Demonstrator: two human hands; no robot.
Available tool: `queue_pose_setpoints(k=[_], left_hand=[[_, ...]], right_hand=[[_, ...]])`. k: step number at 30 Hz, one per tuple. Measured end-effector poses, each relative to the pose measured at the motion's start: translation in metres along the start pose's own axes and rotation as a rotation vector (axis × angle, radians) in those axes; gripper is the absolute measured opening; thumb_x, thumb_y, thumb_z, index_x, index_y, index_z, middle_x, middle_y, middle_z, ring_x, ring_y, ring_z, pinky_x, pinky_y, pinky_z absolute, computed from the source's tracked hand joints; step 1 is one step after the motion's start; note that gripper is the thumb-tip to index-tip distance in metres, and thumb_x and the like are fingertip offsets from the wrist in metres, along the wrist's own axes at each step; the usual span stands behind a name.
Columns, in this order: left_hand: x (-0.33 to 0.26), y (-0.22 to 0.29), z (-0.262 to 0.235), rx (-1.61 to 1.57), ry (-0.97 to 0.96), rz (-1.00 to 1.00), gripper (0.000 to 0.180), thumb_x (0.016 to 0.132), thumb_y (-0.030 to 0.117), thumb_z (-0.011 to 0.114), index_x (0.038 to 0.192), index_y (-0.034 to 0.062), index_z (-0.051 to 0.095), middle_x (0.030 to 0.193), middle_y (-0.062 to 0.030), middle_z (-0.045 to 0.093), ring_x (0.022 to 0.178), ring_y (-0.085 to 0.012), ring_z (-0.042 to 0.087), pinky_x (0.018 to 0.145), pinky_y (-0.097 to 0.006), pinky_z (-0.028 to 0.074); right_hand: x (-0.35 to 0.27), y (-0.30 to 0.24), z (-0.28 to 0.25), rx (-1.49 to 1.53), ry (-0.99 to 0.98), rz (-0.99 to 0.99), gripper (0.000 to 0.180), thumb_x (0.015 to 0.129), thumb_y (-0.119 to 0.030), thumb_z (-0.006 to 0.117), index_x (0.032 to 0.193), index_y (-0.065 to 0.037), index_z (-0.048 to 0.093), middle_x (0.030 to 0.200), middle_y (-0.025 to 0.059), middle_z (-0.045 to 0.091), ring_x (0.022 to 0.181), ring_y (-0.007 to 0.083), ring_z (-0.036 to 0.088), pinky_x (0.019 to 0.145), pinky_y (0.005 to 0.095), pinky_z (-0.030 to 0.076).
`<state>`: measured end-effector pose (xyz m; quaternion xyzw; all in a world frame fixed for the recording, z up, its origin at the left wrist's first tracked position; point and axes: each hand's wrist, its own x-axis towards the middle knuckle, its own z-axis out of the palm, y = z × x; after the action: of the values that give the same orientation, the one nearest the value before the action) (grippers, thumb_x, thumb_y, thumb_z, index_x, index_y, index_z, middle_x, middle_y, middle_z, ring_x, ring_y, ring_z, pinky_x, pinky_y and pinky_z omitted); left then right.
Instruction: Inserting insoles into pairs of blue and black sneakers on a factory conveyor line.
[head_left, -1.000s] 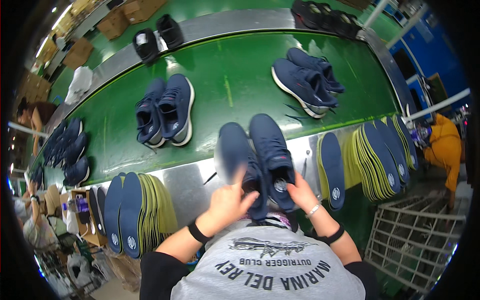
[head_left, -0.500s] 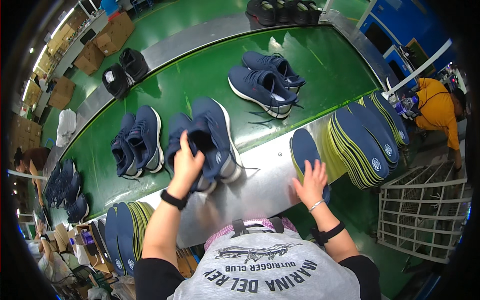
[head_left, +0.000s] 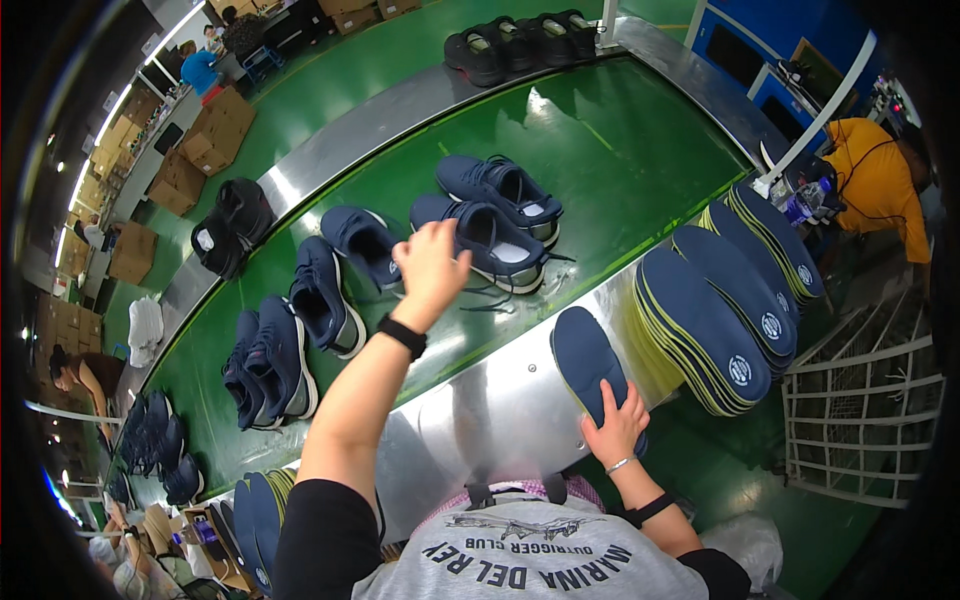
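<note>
My left hand (head_left: 432, 265) reaches over the green belt, thumb apart from the fingers, at the toe side of a navy lace-up sneaker (head_left: 484, 238); whether it touches is unclear. Another navy sneaker (head_left: 500, 187) lies behind that one. Left of the hand are two more navy sneakers, one (head_left: 362, 243) partly behind my fingers and wrist, the other (head_left: 327, 300) angled beside it. My right hand (head_left: 616, 425) rests with spread fingers on the lower part of a navy insole (head_left: 588, 355), which lies on the metal ledge and reaches past its near edge.
Stacked navy-and-green insoles (head_left: 700, 330) stand on the right, others (head_left: 262, 525) at lower left. More navy sneakers (head_left: 270, 365) sit on the belt's left. Black shoes (head_left: 515, 45) line the far rim. A wire cart (head_left: 850, 410) and a person in orange (head_left: 875, 180) are at right.
My left hand has left the pair it was touching and moved right toward another pair. The two sneakers it left now lie farther away and apart. My right hand stays on the insole.
</note>
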<state>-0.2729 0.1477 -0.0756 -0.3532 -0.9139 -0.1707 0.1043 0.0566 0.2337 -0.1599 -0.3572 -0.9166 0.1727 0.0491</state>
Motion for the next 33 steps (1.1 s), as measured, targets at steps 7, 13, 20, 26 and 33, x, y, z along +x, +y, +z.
queue_pose_setpoints(k=[7,13,20,26,33], left_hand=[[0.060,0.041,0.077,0.364,-0.109,0.287,0.053,0.071,0.010,0.053,0.122,0.0139,0.040,0.130,-0.0080,0.033,0.121,-0.0277,0.028,0.093,-0.050,0.025],[0.072,0.038,0.076,0.512,-0.172,0.376,0.016,0.074,0.017,0.050,0.085,0.0149,0.061,0.100,-0.0021,0.051,0.111,-0.0254,0.034,0.081,-0.043,0.032],[-0.007,0.029,-0.016,0.356,-0.049,0.660,0.011,0.070,0.017,0.051,0.080,0.0142,0.055,0.078,0.0003,0.051,0.096,-0.0187,0.044,0.085,-0.040,0.032],[-0.132,0.051,-0.089,0.280,-0.134,0.731,0.023,0.065,0.018,0.052,0.087,0.0144,0.054,0.091,-0.0015,0.052,0.094,-0.0185,0.046,0.085,-0.039,0.033],[-0.230,0.039,-0.059,0.192,-0.205,0.757,0.027,0.068,0.019,0.048,0.093,0.0110,0.055,0.108,-0.0030,0.050,0.107,-0.0193,0.041,0.094,-0.042,0.029]], right_hand=[[0.002,-0.001,0.002,-0.004,0.004,-0.030,0.062,0.063,-0.033,0.061,0.120,-0.016,0.043,0.125,0.0239,0.028,0.111,0.0381,0.029,0.088,0.0491,0.022],[0.002,0.001,0.001,0.036,-0.064,-0.025,0.063,0.064,-0.031,0.060,0.122,-0.018,0.042,0.126,0.0238,0.027,0.112,0.0377,0.027,0.088,0.0483,0.023],[0.012,0.011,-0.001,0.068,-0.063,0.008,0.066,0.065,-0.030,0.062,0.125,-0.019,0.037,0.126,0.0237,0.027,0.114,0.0383,0.027,0.088,0.0486,0.023],[0.024,0.008,-0.003,0.017,-0.071,0.018,0.069,0.063,-0.028,0.065,0.125,-0.021,0.037,0.126,0.0212,0.028,0.113,0.0375,0.029,0.089,0.0492,0.025],[0.034,0.004,-0.005,-0.126,-0.107,-0.043,0.068,0.063,-0.031,0.065,0.124,-0.021,0.037,0.126,0.0191,0.031,0.114,0.0355,0.032,0.088,0.0498,0.031]])
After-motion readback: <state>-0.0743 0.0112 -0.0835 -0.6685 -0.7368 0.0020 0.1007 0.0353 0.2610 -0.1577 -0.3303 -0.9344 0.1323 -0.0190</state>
